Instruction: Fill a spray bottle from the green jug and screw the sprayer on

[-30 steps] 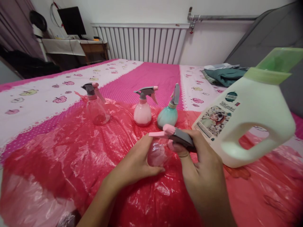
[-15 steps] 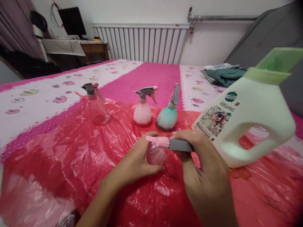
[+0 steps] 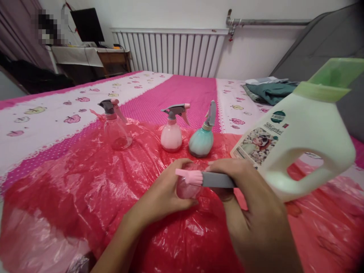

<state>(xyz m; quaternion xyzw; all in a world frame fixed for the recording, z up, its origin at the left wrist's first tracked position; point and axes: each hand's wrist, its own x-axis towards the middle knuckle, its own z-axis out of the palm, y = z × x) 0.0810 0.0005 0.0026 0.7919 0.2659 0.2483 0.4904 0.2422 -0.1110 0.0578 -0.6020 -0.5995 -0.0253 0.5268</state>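
My left hand (image 3: 166, 189) is wrapped round a clear pink bottle (image 3: 188, 189) low at the centre. My right hand (image 3: 250, 201) grips a grey spray head with a pink nozzle (image 3: 217, 179), which lies over the bottle's top and points left. Whether the head is seated on the neck cannot be seen. Behind my hands stand a spray bottle with pinkish-white contents (image 3: 171, 138) and a teal spray bottle (image 3: 201, 141). A clear pink spray bottle (image 3: 115, 131) is further left. To the right is a large pale-green jug (image 3: 309, 129) with a green cap.
Red plastic sheeting (image 3: 85, 193) lies under the bottles on a pink and white bedspread (image 3: 187, 91). Folded clothes (image 3: 269, 91) rest at the back right. A radiator (image 3: 170, 53) and a desk with a monitor (image 3: 87, 25) are beyond the bed.
My right hand has shifted slightly right and down, and the grey end of the spray head has dropped a little. My left hand stays around the bottle.
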